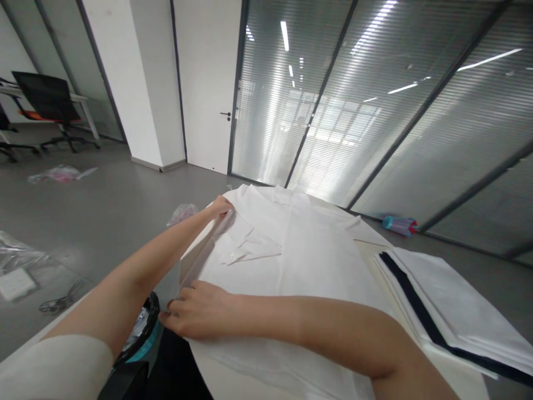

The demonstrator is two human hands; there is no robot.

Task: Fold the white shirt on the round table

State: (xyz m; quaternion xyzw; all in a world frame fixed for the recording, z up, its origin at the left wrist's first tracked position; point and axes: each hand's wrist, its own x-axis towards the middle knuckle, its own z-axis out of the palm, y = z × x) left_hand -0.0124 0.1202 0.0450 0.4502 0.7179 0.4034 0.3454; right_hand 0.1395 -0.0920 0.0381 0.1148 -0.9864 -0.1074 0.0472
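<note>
A: What's the room like from where you sit?

B: I see an office with a grey floor, a white door (207, 83) and glass walls with blinds (375, 111). An office chair (50, 105) stands far left, and plastic wrap (58, 174) lies on the floor. In front of me is a white table (453, 378).

A: And on it?

B: A white shirt (300, 250) is spread flat across the middle, reaching the left and far edges, with a folded sleeve cuff lying on it. A folded stack with a dark stripe (449, 316) sits at the right edge.

A: Your hands?

B: My left hand (220, 206) is stretched out to the far left corner, fingers closed on the shirt's edge there. My right hand (200, 310) crosses over to the near left edge and rests palm down on the shirt, fingers curled at the edge; I cannot tell whether it grips the cloth. A black bin (144, 328) stands just below that edge.
</note>
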